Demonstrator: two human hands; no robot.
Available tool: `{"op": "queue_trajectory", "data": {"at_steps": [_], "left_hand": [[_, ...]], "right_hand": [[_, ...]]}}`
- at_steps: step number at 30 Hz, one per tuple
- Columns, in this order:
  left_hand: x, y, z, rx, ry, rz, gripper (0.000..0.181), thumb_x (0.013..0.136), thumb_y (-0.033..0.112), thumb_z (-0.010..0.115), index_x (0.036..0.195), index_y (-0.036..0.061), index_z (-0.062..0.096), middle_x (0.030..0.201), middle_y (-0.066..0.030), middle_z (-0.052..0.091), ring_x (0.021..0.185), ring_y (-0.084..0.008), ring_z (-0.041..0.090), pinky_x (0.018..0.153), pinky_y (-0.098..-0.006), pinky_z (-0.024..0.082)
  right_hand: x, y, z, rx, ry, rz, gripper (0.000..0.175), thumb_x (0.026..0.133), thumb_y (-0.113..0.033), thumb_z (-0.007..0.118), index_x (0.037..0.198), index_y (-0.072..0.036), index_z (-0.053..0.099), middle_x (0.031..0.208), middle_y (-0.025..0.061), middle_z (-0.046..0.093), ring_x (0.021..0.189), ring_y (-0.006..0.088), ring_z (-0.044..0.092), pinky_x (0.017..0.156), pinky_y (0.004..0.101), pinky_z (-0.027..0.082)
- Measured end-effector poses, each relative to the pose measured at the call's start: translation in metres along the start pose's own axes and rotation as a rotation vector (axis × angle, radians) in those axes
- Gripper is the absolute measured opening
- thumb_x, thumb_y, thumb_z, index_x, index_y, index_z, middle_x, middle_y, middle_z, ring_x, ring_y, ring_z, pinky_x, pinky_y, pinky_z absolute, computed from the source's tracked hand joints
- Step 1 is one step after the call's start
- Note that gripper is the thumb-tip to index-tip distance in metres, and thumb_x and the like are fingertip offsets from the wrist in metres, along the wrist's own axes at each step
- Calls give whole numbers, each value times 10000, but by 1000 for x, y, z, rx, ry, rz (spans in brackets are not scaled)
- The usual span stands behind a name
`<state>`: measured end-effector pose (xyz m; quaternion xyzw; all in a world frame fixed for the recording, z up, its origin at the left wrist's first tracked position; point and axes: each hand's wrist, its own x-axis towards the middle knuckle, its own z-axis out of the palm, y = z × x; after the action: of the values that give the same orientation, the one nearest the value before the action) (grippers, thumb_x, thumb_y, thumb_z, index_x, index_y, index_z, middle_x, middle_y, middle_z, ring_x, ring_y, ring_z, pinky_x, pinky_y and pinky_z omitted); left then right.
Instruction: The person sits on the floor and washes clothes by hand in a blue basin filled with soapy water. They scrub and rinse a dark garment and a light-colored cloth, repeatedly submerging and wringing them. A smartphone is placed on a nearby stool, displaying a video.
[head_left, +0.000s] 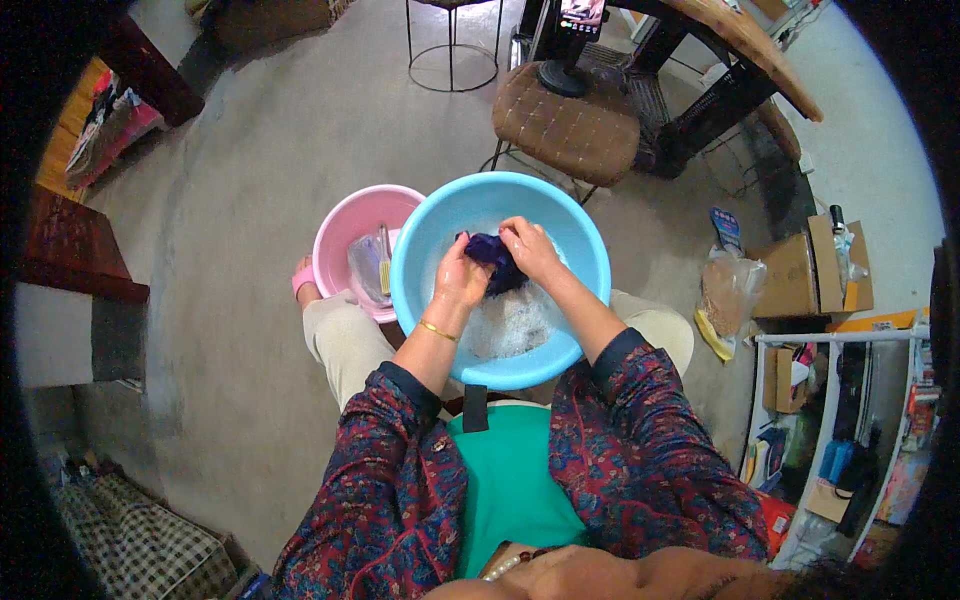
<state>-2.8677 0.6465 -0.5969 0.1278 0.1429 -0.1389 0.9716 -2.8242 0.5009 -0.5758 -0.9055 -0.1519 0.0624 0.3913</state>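
Before me, between my knees, is a blue plastic basin (499, 373) with sudsy water (506, 326) in its bottom. Bunched up over the suds is a wet dark purple cloth (504, 271). My left hand (459, 276) grips its left side, thumb up against the fabric. On the upper right, my right hand (531, 246) pinches the cloth with bent fingers. The lower part of the cloth hangs down near the foam; whether it touches the water I cannot tell.
A pink basin (334, 217) holding a brush (384, 262) and a clear plastic bag (364, 264) adjoins the blue one at left. Beyond stands a brown padded stool (566, 131) with a phone (581, 16) on a stand. Cardboard boxes (784, 274) and a white shelf (817, 420) are at right.
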Motion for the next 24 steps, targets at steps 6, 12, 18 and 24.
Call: {"op": "queue_trajectory", "data": {"at_steps": [6, 12, 18, 24], "left_hand": [[-3, -3, 9, 167, 45, 86, 267, 905, 288, 487, 1033, 68, 569, 1017, -63, 599, 937, -196, 549, 838, -353, 435], [-13, -2, 27, 229, 3, 93, 291, 920, 295, 461, 1073, 65, 551, 1016, -56, 581, 939, -168, 541, 834, -338, 426], [-19, 1, 44, 333, -11, 82, 275, 907, 294, 486, 1053, 76, 568, 1008, -54, 593, 936, -172, 549, 814, -343, 437], [-27, 12, 62, 534, 20, 151, 240, 888, 282, 522, 997, 79, 593, 967, -46, 611, 890, -164, 569, 749, -335, 454]], "right_hand": [[-20, -17, -2, 167, 3, -206, 381, 720, -186, 624, 1055, -28, 532, 1004, 178, 573, 930, 337, 552, 851, 401, 423], [-24, -16, -25, 581, -164, -19, 324, 755, -147, 608, 1055, -33, 564, 975, 44, 580, 920, 149, 527, 865, 308, 408], [-28, -24, -42, 690, -233, 86, 262, 795, -153, 575, 1023, -23, 592, 900, 67, 617, 826, 165, 577, 757, 295, 458], [-26, -24, -53, 522, -15, 75, 210, 843, -146, 512, 928, 10, 623, 837, 98, 630, 789, 170, 583, 725, 294, 455]]}}
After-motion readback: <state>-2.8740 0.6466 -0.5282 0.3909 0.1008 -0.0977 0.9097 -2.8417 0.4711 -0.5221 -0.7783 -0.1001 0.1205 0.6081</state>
